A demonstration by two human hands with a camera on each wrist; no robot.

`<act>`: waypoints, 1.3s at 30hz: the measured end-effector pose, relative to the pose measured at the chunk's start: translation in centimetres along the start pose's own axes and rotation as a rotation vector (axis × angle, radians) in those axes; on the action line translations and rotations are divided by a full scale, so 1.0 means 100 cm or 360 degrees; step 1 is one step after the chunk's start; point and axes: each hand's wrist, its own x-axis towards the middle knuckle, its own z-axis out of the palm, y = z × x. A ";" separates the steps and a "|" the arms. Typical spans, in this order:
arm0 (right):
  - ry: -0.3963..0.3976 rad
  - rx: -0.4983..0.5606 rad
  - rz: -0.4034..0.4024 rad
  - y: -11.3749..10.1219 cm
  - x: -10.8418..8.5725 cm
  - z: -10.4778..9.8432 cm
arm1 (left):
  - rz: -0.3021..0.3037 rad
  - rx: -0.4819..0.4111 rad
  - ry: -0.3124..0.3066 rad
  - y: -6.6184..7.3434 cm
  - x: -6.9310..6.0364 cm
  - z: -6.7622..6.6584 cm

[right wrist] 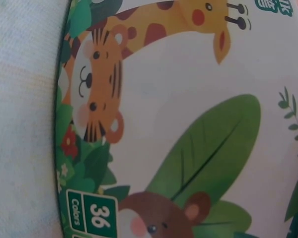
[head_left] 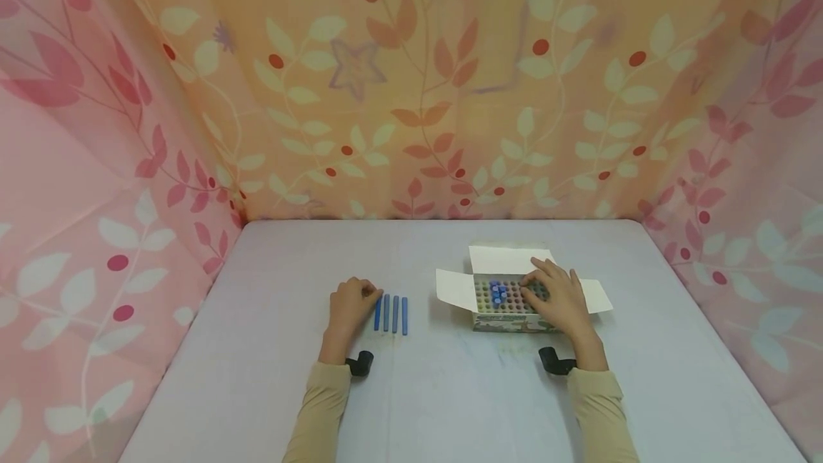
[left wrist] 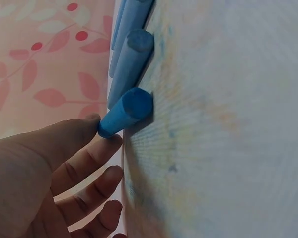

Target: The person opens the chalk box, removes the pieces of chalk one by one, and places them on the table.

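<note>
My left hand pinches the far end of the leftmost blue chalk stick between thumb and index finger. That stick lies on the table, in a row with several other blue chalk sticks to its right. Over the open chalk box is my right hand, thumb and index tips close together above the holes. Whether they hold a stick is hidden. Several blue chalk sticks stand upright in the box's left part. In the right wrist view only the box's printed side, with cartoon animals, shows.
The box's flaps spread outward onto the left, back and right. A white cloth with faint coloured smudges covers the table. Patterned curtains stand along the back and both sides.
</note>
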 end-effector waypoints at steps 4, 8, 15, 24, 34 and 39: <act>0.0002 -0.0011 0.0000 -0.001 0.000 0.000 | 0.0004 -0.0017 0.0028 -0.001 -0.001 0.001; 0.0006 -0.0017 -0.0005 -0.001 0.000 0.000 | 0.0016 -0.0021 0.0044 -0.001 -0.002 0.001; -0.0024 -0.0008 0.0001 0.001 0.002 0.001 | 0.0021 0.0014 0.0036 -0.005 -0.001 0.001; 0.0004 0.0007 -0.0025 -0.002 0.000 -0.001 | 0.0031 -0.0033 0.0028 -0.006 -0.001 0.000; 0.0014 -0.0010 -0.0026 -0.001 -0.001 0.003 | 0.0087 -0.0199 0.0060 0.009 -0.001 -0.006; 0.0028 -0.0018 -0.0011 0.001 -0.001 0.002 | 0.0200 -0.0306 0.0067 0.029 0.004 -0.017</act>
